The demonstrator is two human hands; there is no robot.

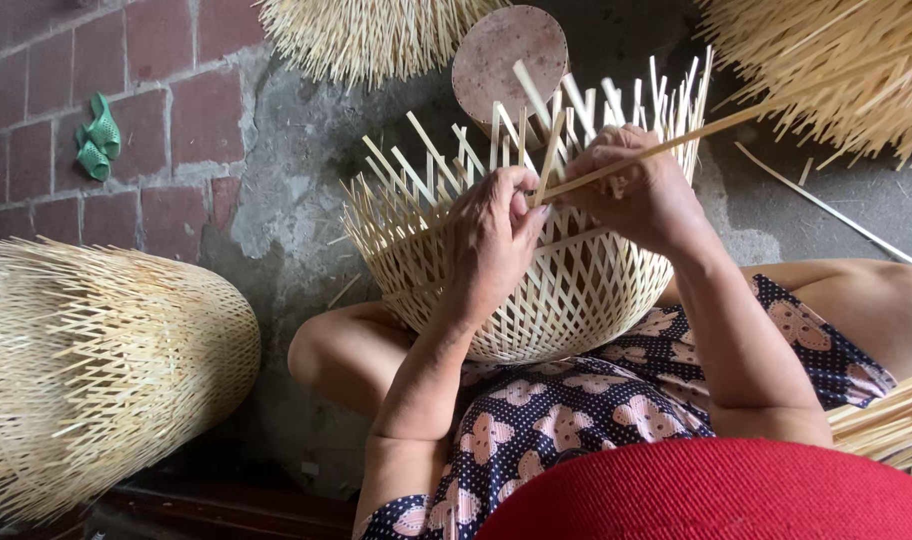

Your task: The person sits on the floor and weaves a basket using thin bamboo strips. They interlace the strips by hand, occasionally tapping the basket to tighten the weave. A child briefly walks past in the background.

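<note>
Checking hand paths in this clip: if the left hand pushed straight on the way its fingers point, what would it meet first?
The left hand points up and right, pinching a bamboo strip. Straight on, it would likely meet the right hand first, close beside it on the basket's rim; depth is unclear.

So the half-woven basket point(536, 270) is sitting on the person's lap, open end pointing away from them. Both hands are resting on its upper rim, left hand point(496, 235) just left of the right hand point(641, 195), nearly touching. A long strip point(676, 140) is running from between them out to the upper right. A round block point(509, 55) is lying just behind the basket. A finished basket point(96, 370) is lying well off to the left, and a pair of sandals point(98, 137) is sitting on the brick floor point(186, 110) behind that one.
</note>
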